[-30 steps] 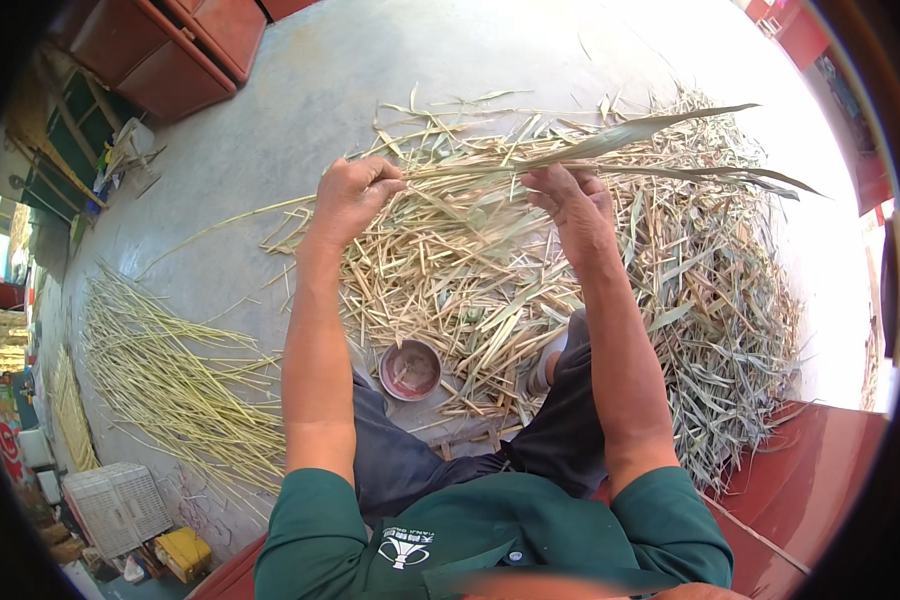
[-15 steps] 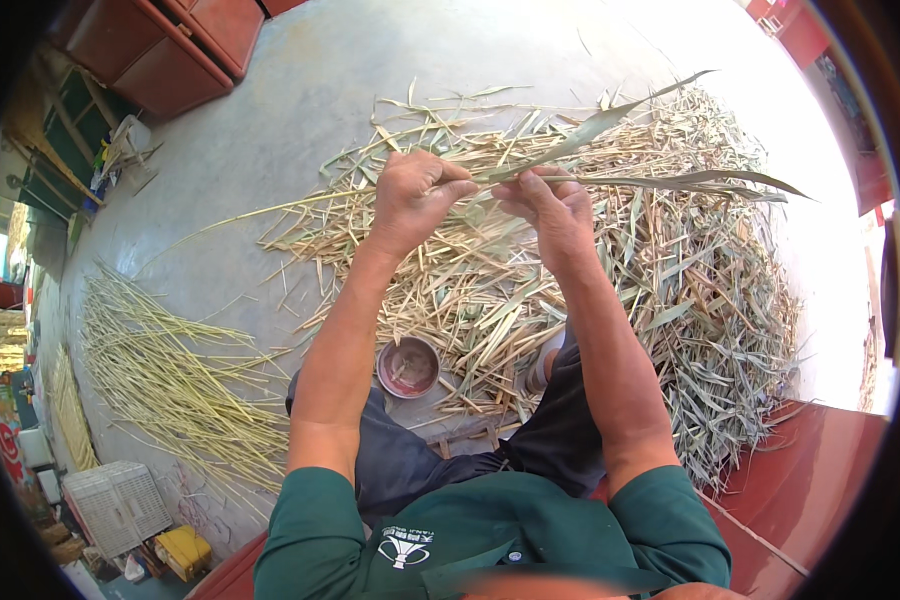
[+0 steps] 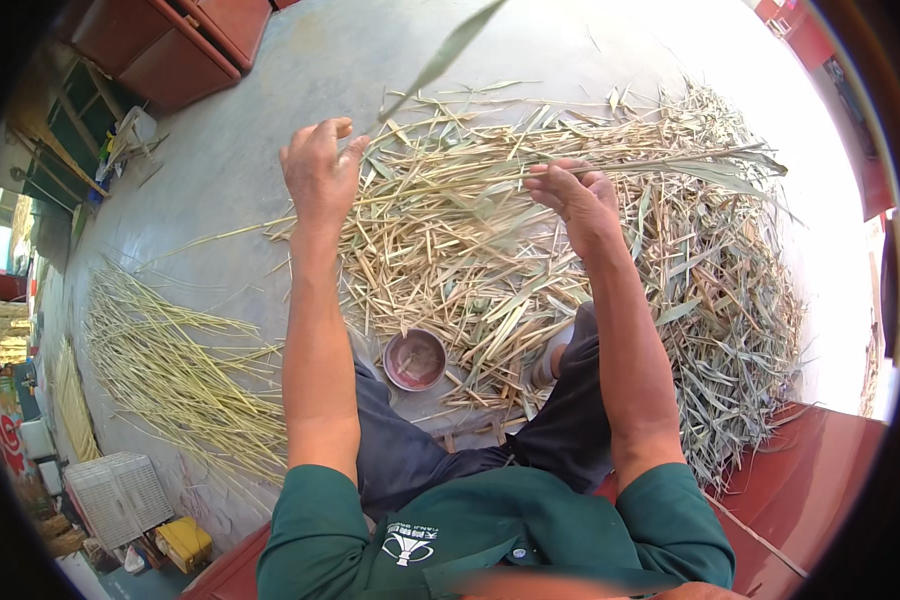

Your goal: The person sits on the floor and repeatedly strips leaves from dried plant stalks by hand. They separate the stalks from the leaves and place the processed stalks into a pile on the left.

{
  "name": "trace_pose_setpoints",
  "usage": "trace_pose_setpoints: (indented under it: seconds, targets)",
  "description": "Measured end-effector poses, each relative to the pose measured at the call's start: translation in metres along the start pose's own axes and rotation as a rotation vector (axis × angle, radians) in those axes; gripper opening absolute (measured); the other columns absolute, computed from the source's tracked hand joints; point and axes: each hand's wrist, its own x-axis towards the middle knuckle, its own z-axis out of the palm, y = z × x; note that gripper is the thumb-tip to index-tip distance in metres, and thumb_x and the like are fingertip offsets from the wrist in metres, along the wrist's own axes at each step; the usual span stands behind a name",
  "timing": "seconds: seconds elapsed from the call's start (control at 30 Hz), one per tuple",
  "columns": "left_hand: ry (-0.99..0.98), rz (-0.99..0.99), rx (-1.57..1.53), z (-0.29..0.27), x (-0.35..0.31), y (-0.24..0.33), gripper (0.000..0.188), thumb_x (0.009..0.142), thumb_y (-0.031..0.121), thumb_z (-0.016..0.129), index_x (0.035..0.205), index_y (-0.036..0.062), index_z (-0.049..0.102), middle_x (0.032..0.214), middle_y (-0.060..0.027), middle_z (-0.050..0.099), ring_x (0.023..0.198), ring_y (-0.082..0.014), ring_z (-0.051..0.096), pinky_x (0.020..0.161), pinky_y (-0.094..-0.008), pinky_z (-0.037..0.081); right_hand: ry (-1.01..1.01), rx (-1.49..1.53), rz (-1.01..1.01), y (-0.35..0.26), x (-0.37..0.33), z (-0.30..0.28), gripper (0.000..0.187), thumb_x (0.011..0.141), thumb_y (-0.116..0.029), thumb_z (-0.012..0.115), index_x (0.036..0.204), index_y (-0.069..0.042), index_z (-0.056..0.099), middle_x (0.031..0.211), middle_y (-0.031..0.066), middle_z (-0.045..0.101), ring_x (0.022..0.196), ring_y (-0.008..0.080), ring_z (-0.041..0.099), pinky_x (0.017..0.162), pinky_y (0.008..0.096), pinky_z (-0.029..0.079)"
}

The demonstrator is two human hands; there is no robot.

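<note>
My right hand point(image 3: 582, 205) pinches a long reed stalk point(image 3: 430, 186) between thumb and fingers, above the litter of cut pieces. The stalk's thin end reaches left past my left wrist, and its leafy end point(image 3: 725, 165) points right. Up and to the left is my left hand point(image 3: 320, 170), raised with thumb and forefinger apart. A long green leaf point(image 3: 445, 62) hangs in the air just beyond those fingertips, slanting up to the right. It looks separate from the stalk and clear of the hand.
Stripped yellow-green stalks point(image 3: 185, 375) lie in a bundle on the floor at left. A small round bowl point(image 3: 415, 360) stands between my feet. Dry leaves and stem pieces point(image 3: 710, 330) heap up at right. Red cabinets point(image 3: 170, 55) are far left; a white crate point(image 3: 120, 500) sits near left.
My left hand has moved left and up, away from my right hand. The leaf has come off the stalk and travelled up and left. My right hand has shifted slightly right, still pinching the stalk.
</note>
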Motion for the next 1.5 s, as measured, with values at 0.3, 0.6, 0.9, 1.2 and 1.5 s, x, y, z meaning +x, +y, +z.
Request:
trace_pose_setpoints:
  seconds: [0.3, 0.6, 0.9, 1.2, 1.5]
  targets:
    - [-0.704, -0.232, -0.753, 0.019, -0.015, 0.028, 0.019, 0.081, 0.020, 0.082, 0.088, 0.0036, 0.075, 0.084, -0.0073, 0.075, 0.078, -0.0167, 0.069, 0.074, -0.0326, 0.054, -0.016, 0.023, -0.015, 0.000, 0.003, 0.003, 0.014, 0.099, -0.006, 0.060, 0.109, 0.002, 0.055, 0.106, 0.0209, 0.070, 0.094, 0.0268, 0.073, 0.080, 0.0314, 0.063]
    - [-0.148, -0.339, -0.676, 0.004, 0.001, 0.012, 0.029, 0.087, 0.027, 0.080, 0.101, 0.0038, 0.071, 0.087, -0.0060, 0.074, 0.081, -0.0159, 0.068, 0.080, -0.0307, 0.050, -0.065, 0.062, -0.035, -0.006, 0.001, 0.003, 0.014, 0.099, -0.007, 0.061, 0.109, 0.001, 0.056, 0.106, 0.0209, 0.070, 0.095, 0.0277, 0.073, 0.081, 0.0326, 0.063]
    - [-0.396, 0.164, -0.454, 0.022, -0.017, 0.085, 0.016, 0.082, 0.026, 0.077, 0.084, 0.0104, 0.075, 0.082, -0.0044, 0.073, 0.079, -0.0246, 0.067, 0.077, -0.0384, 0.044, -0.153, 0.025, -0.027, 0.012, -0.001, 0.017, 0.019, 0.099, -0.012, 0.063, 0.112, 0.002, 0.058, 0.110, 0.0177, 0.071, 0.098, 0.0242, 0.072, 0.082, 0.0310, 0.061]
    - [-0.688, -0.067, -0.500, 0.019, -0.017, 0.057, 0.015, 0.078, 0.015, 0.080, 0.087, 0.0052, 0.074, 0.078, -0.0088, 0.072, 0.073, -0.0224, 0.068, 0.069, -0.0359, 0.050, 0.095, -0.140, -0.028, -0.005, -0.003, 0.007, 0.028, 0.100, -0.019, 0.064, 0.110, 0.006, 0.061, 0.104, 0.0162, 0.071, 0.091, 0.0225, 0.073, 0.076, 0.0291, 0.061]
    - [-0.579, -0.217, -0.972, 0.052, -0.037, 0.096, 0.013, 0.087, 0.010, 0.077, 0.094, 0.0000, 0.074, 0.080, -0.0030, 0.072, 0.073, -0.0084, 0.065, 0.066, -0.0245, 0.052, -0.029, -0.049, -0.087, 0.011, -0.017, 0.023, 0.024, 0.099, -0.011, 0.056, 0.118, 0.003, 0.061, 0.109, 0.0136, 0.072, 0.096, 0.0220, 0.072, 0.084, 0.0318, 0.059]
